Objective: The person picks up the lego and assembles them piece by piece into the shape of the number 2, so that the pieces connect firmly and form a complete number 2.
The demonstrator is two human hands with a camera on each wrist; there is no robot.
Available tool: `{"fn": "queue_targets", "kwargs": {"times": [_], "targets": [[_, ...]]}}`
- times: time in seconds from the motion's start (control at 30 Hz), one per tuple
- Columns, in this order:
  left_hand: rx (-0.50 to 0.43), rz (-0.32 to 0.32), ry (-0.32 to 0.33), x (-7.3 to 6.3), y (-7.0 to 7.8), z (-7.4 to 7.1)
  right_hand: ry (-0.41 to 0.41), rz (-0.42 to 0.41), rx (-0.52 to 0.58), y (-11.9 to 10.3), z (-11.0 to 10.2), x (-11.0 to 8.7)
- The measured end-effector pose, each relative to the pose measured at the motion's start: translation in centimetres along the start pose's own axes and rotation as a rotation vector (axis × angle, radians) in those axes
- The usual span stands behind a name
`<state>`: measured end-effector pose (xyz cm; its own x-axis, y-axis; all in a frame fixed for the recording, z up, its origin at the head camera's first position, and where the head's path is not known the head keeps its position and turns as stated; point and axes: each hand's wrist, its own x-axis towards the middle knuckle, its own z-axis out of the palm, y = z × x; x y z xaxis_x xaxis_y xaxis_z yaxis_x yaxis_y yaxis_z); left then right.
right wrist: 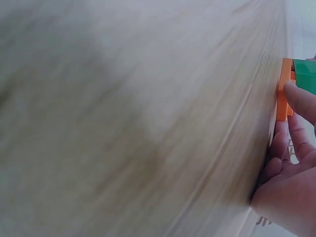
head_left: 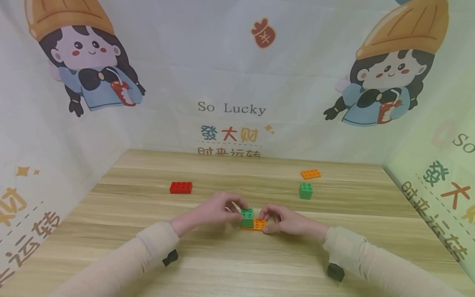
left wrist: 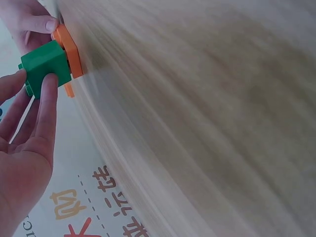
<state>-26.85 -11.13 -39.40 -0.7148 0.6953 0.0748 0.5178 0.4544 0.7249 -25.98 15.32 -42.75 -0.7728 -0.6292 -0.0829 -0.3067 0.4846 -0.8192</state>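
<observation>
Thumb and fingers of my left hand (head_left: 219, 209) pinch a green toy building block (head_left: 247, 218), as the left wrist view shows from the side. Under the block, an orange studded plate (head_left: 260, 224) lies on the table, with its right half of studds uncovered. The block (left wrist: 47, 66) stands over the left half of the plate (left wrist: 73, 54); whether it is fully seated I cannot tell. My right hand (head_left: 288, 220) grips the plate's right end, the thumb on its near side in the right wrist view, where the plate (right wrist: 284, 94) shows edge-on.
A red block (head_left: 181, 188) lies to the left on the wooden table (head_left: 208, 264). Back right stand another green block (head_left: 306, 191) and, behind it, a second orange plate (head_left: 310, 174). Printed cloth (head_left: 167, 82) walls the table at the back and sides.
</observation>
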Motion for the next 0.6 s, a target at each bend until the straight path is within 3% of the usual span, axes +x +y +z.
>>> {"fn": "queue_targets", "kwargs": {"times": [0.6], "targets": [[0.015,-0.027,-0.011,0.19,0.03,-0.09,-0.008,-0.002,-0.013,-0.48,0.05,-0.05]]}}
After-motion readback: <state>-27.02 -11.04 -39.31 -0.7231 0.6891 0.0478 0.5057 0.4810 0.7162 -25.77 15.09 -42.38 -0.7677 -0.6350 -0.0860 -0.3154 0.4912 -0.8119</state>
